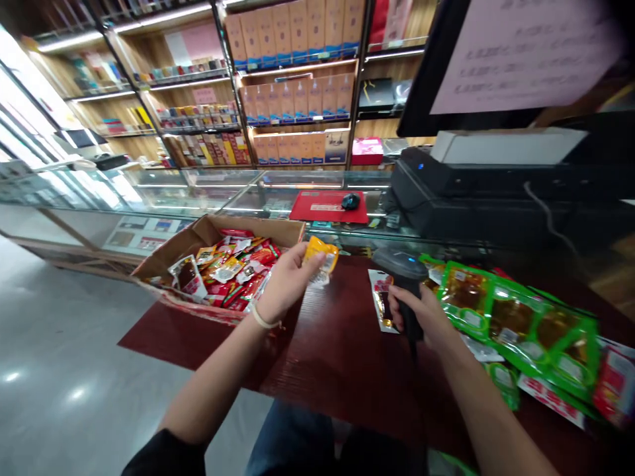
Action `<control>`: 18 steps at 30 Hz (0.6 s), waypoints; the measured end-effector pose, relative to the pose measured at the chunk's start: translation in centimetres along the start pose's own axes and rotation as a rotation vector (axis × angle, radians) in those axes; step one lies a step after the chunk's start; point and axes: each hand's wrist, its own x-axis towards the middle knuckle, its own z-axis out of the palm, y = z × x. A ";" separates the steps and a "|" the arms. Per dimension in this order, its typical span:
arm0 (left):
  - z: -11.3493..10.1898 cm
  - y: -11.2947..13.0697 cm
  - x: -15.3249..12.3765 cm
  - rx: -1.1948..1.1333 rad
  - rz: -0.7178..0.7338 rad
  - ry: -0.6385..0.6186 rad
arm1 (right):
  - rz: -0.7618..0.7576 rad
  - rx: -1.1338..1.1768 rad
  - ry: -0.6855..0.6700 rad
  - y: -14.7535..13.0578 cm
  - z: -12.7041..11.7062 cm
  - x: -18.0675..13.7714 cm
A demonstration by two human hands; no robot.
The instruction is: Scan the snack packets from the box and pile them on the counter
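Note:
My left hand is closed on a small yellow snack packet, lifted above the dark red counter, beside a cardboard box. My right hand grips a black handheld barcode scanner by its handle, its head facing the yellow packet. A white and red snack packet lies flat on the counter just left of the scanner. The open cardboard box holds several red and yellow snack packets.
Green snack packets lie in a pile on the counter to the right. Behind stand a black printer, a monitor with a paper sheet, a glass display case with a red mat and mouse, and stocked shelves.

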 end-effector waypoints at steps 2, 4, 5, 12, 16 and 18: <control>3.2 -2.6 0.1 -0.026 0.004 -0.038 | -0.009 0.020 0.038 0.2 -1.3 0.0; 5.5 -5.9 0.8 -0.087 -0.019 -0.034 | -0.007 0.044 0.064 0.4 -2.3 0.0; 6.4 -7.7 1.3 -0.129 -0.040 -0.006 | 0.002 0.053 0.080 0.4 -2.6 0.0; 7.2 -16.4 3.8 -0.240 -0.244 0.190 | 0.031 0.023 0.171 0.5 -3.4 0.1; 6.3 -17.2 4.0 -0.318 -0.298 0.193 | 0.047 -0.080 0.169 1.3 -3.3 0.3; 6.0 -17.2 4.1 -0.386 -0.303 0.204 | 0.059 -0.155 0.174 1.6 -3.1 0.3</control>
